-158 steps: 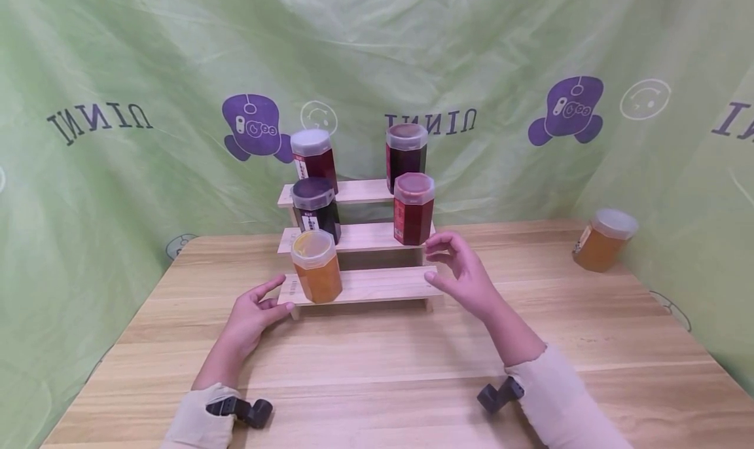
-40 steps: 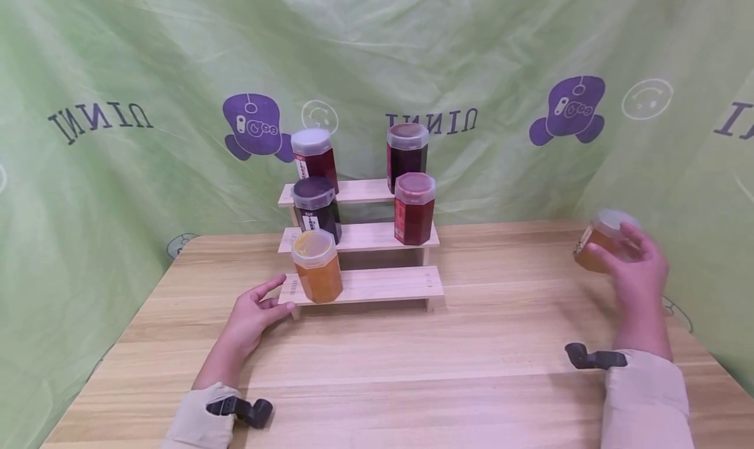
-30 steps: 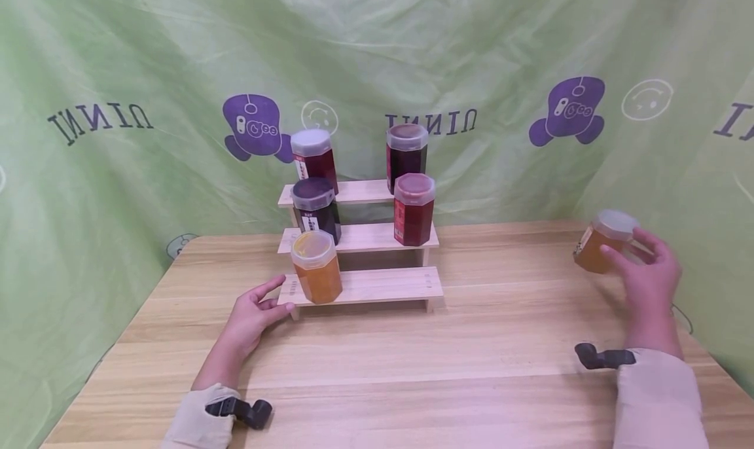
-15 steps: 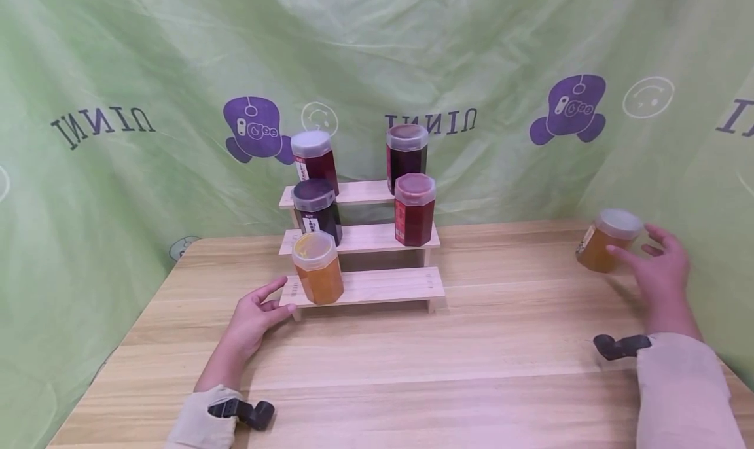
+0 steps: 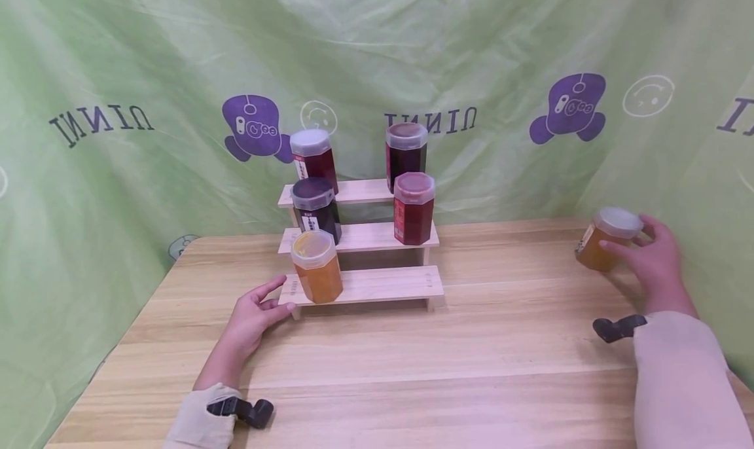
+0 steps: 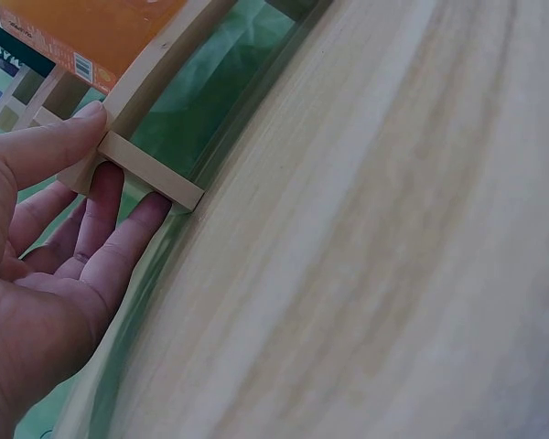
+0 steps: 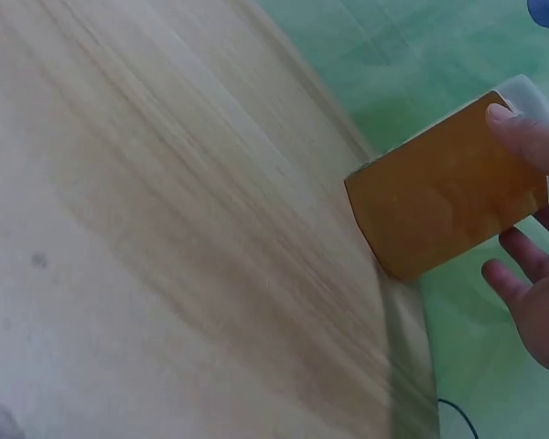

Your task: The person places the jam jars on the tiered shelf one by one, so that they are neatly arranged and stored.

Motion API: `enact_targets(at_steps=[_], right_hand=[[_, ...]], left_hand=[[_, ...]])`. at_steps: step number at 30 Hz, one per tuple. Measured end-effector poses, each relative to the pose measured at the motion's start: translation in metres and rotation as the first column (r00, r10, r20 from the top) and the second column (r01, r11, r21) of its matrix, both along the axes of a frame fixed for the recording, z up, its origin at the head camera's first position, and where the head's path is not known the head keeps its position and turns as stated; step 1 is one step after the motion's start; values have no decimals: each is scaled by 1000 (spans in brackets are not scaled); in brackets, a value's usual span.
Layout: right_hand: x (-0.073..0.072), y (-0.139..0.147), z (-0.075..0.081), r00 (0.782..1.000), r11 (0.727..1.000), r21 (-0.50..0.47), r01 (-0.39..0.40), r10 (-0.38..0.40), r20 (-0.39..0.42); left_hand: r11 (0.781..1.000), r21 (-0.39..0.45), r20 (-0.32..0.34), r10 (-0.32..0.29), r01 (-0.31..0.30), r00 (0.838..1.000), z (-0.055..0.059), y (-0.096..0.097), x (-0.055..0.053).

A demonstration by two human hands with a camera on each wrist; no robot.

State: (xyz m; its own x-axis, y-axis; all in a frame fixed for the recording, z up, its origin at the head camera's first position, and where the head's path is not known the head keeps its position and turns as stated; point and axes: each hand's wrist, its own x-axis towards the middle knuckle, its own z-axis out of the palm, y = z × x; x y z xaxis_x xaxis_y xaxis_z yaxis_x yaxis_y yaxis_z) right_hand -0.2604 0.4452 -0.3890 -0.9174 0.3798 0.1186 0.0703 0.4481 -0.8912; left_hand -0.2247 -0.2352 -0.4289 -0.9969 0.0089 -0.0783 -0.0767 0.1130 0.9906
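At the right of the table, my right hand (image 5: 655, 256) curves round an orange-filled jar (image 5: 599, 247) with a frosted lid, which stands upright. In the right wrist view the thumb (image 7: 522, 133) lies on the jar's near side; some fingers are behind it or just below. My left hand (image 5: 250, 317) grips the left end of a three-step wooden display stand (image 5: 391, 284), the thumb on its lowest board and the fingers at the leg. On that lowest step sits another orange jar (image 5: 320, 279), close to the left hand.
Dark purple jar (image 5: 321, 221) and red jar (image 5: 413, 220) stand on the middle step. A red jar (image 5: 318, 167) and a dark jar (image 5: 406, 161) occupy the top step. Green printed cloth (image 5: 471, 56) hangs behind and beside the wooden table (image 5: 442, 383).
My right hand has left the stand's right side and reached across to the far-right jar; it drew slightly away, then closed in again. The left hand has stayed on the stand.
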Motion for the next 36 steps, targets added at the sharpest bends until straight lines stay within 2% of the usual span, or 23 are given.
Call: enact_targets(at_steps=[7, 13, 22, 26, 36], right_hand=[[-11, 1, 1, 1000, 999, -38, -9, 8, -22], [-14, -1, 1, 999, 998, -54, 24, -26, -22], [-7, -14, 3, 993, 991, -62, 118, -118, 11], [-4, -19, 3, 988, 987, -52, 154, -153, 25], [-4, -29, 0, 987, 987, -43, 155, -154, 37]], left_hand=[[1000, 4, -2, 4, -4, 1000, 0, 1, 0], [1000, -18, -3, 13, -13, 1000, 0, 0, -1], [1000, -23, -12, -1, 0, 1000, 0, 1, -2], [1000, -27, -9, 11, -12, 1000, 1, 2, -1], [1000, 0, 1, 11, -11, 1000, 2, 1, 1]])
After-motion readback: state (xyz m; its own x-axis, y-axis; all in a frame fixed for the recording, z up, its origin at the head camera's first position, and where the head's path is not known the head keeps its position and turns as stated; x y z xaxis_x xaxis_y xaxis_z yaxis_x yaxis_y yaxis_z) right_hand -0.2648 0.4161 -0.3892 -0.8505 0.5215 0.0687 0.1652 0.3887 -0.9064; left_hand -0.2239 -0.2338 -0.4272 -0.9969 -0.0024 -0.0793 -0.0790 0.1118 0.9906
